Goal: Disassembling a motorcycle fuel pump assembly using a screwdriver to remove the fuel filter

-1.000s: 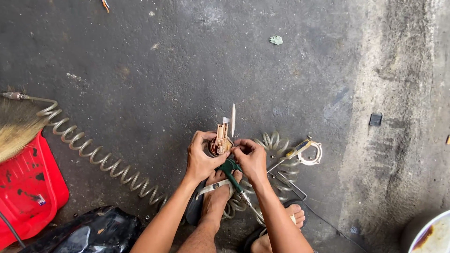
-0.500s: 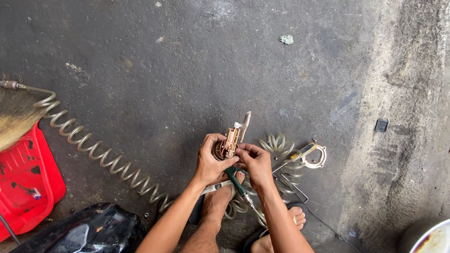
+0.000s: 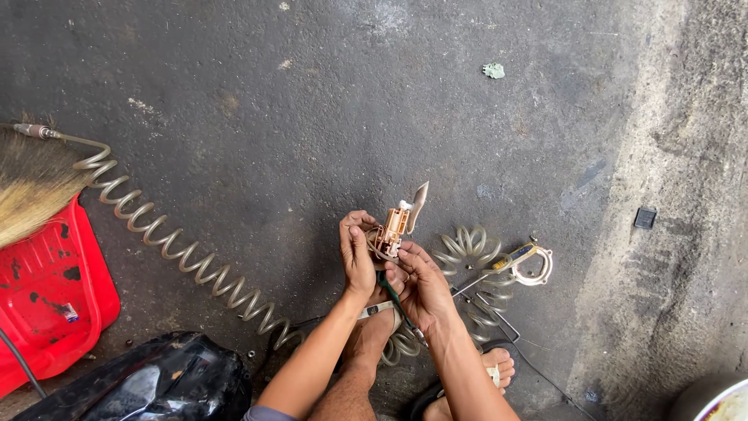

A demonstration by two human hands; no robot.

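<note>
Over a dark, stained concrete floor (image 3: pixel 327 101), the left hand (image 3: pixel 357 253) and the right hand (image 3: pixel 421 284) close together around a small tan plastic part with copper windings (image 3: pixel 392 228), a pale blade-like tab (image 3: pixel 419 204) sticking up from its far side, while a green-handled tool (image 3: pixel 393 292) lies in the right hand's grip. A clear coiled air hose (image 3: pixel 179 253) runs from the far left toward the person's bare feet, with more coils and a white ring-shaped fitting (image 3: pixel 536 267) just right of the hands. At the left edge sit a red plastic dustpan (image 3: pixel 47 300) and a straw broom (image 3: pixel 27 179), a black glossy bag (image 3: pixel 156 382) lies near left, and a small dark square (image 3: pixel 644 217) rests on the paler rough strip at right.
</note>
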